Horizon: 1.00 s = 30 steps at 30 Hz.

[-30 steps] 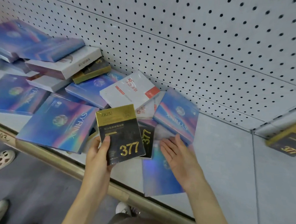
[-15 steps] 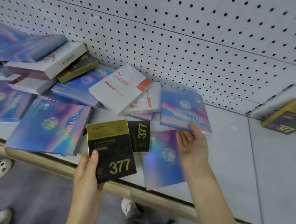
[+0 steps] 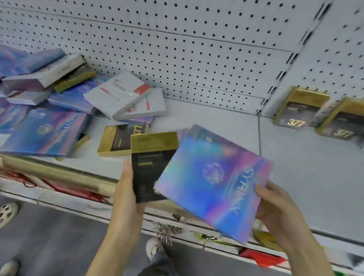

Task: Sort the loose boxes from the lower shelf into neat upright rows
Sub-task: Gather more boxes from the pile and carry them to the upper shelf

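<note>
Left hand (image 3: pixel 127 194) grips a black-gold box (image 3: pixel 148 161); right hand (image 3: pixel 278 210) grips an iridescent SYRINX box (image 3: pixel 212 181).

Head cam looks fwd+down, close over shelf (image 3: pixel 306 165).

The person's left hand (image 3: pixel 126 189) and right hand (image 3: pixel 278 212) are bare, and both forearms (image 3: pixel 112 250) are uncovered down to the lower edge of the view. Between the arms, a pale, whitish shoe (image 3: pixel 153 247) shows beneath a dark blue-grey trouser leg (image 3: pixel 163 263), both blurred.
</note>
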### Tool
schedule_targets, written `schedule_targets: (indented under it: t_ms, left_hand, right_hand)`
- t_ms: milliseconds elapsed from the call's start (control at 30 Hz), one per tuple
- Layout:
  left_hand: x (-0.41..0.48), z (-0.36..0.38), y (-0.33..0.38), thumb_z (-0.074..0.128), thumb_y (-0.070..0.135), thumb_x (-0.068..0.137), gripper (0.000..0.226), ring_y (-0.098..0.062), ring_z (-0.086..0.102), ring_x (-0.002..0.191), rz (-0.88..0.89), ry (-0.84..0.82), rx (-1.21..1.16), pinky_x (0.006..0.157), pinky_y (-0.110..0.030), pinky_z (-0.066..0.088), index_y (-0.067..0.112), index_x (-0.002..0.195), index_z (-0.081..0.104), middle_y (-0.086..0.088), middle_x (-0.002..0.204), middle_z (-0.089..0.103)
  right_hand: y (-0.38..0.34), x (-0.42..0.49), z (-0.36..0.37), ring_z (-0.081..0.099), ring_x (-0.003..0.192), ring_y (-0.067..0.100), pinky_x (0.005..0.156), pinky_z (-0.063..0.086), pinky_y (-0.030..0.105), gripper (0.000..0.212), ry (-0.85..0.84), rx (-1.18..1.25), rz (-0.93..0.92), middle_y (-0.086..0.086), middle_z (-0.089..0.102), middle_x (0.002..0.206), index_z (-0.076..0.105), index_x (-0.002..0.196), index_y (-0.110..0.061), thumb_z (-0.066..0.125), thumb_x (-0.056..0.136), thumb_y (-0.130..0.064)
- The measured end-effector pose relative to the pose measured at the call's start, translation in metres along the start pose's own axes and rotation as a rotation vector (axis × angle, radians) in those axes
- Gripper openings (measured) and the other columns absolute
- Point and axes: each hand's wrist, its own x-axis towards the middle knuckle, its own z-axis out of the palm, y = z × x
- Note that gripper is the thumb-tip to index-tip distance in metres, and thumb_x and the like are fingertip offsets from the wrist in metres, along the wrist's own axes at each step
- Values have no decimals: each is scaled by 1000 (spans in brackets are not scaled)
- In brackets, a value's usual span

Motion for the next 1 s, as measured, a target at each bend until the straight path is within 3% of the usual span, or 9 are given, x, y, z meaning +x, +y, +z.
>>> schedule_targets:
  t_ms: [67, 100, 233, 300, 533, 700, 767, 900, 1000]
  left_hand:
    - [-23, 13, -12, 47, 42, 93, 31, -17, 68, 95, 14, -56, 79, 77, -32, 53, 22, 107, 65, 5, 97, 74]
    - [-36, 19, -21, 55, 37, 89, 24, -19, 67, 95, 16, -78, 133, 79, -34, 52, 21, 104, 64, 5, 94, 74]
    - [-94, 51, -67, 74, 35, 60, 55, -25, 69, 94, -55, -171, 260, 78, -38, 54, 13, 109, 61, -8, 102, 72]
    - [-122, 66, -90, 75, 29, 65, 47, -17, 70, 89, -86, -227, 272, 71, -29, 53, 16, 108, 63, -4, 100, 73]
    - [-199, 115, -130, 70, 26, 69, 45, -27, 69, 98, -230, -404, 140, 86, -43, 55, 11, 111, 65, -6, 106, 73]
    - [-210, 137, -124, 66, 26, 75, 36, -23, 69, 97, -146, -341, 44, 81, -38, 56, 13, 109, 66, -5, 107, 73]
    - [-205, 147, -119, 66, 24, 78, 36, -22, 69, 99, -97, -299, 18, 82, -38, 57, 12, 112, 64, -5, 110, 72]
    - [-190, 180, -122, 77, 23, 74, 46, -27, 68, 99, -33, -237, 28, 87, -46, 55, 8, 114, 61, -5, 107, 72]
    - [-178, 214, -136, 75, 19, 78, 35, -28, 69, 92, -53, -201, 70, 78, -46, 57, 11, 108, 58, -6, 99, 72]
  right_hand:
    - [3, -21, -24, 66, 81, 27, 62, 51, 33, 66, 20, -74, 62, 15, 72, 97, 73, 99, -7, 88, 44, -41]
    - [3, -34, -35, 64, 84, 29, 64, 51, 34, 66, 50, -67, 88, 17, 71, 100, 69, 106, -4, 86, 52, -38]
    - [0, -86, -82, 68, 85, 25, 76, 50, 38, 33, 229, -45, 69, 12, 74, 99, 69, 101, -9, 66, 75, -28]
    - [-2, -112, -107, 69, 79, 20, 77, 49, 38, 21, 278, -93, 22, 6, 75, 93, 69, 96, -12, 65, 83, -27]
    - [-8, -184, -158, 70, 78, 17, 68, 57, 27, 24, 349, 21, -41, 8, 75, 96, 69, 103, -5, 56, 91, -22]
    - [-4, -199, -164, 71, 88, 13, 71, 57, 26, 25, 235, 458, -155, 4, 75, 97, 77, 87, -12, 60, 78, -27]
    - [11, -196, -156, 68, 104, 17, 81, 57, 29, 31, 175, 605, -155, 6, 71, 112, 76, 100, -13, 68, 73, -29]
    - [29, -173, -138, 61, 117, 25, 91, 53, 34, 68, 167, 518, -143, 8, 63, 129, 57, 130, -13, 83, 70, -30]
    - [17, -151, -148, 68, 103, 22, 75, 57, 27, 46, 352, 469, -181, 5, 70, 117, 62, 118, -11, 74, 74, -19]
